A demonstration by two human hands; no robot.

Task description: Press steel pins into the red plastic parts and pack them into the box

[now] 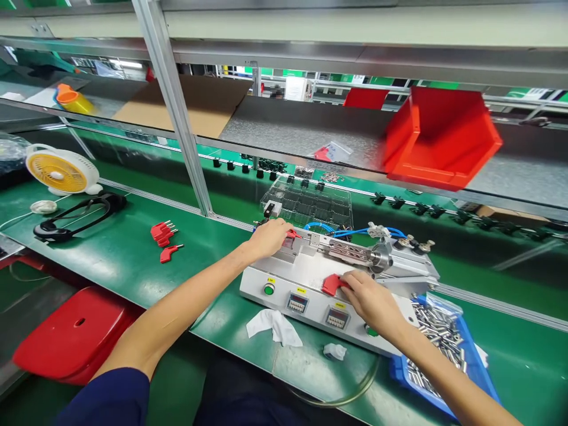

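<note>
My left hand [270, 238] is closed at the left end of a bench machine [306, 269], its fingers on a red plastic handle [293, 234] that sits by the metal fixture. The fingertips partly hide this handle. My right hand [367, 297] pinches another red plastic handle [331, 284] just above the machine's top plate, near the front edge. On the machine's front are a green button [268, 289] and two small counters [297, 303]. Farther left on the green bench lie several red handles with metal shafts [163, 233], one of them [170, 253] apart from the rest.
A blue bin [477, 361] of metal tubes stands right of the machine, beside my right forearm. White cloth [274, 327] and a crumpled wad [335, 351] lie in front. Leftward are a black headband [84, 216] and a fan [62, 170]. A red bin [444, 139] sits on the shelf above.
</note>
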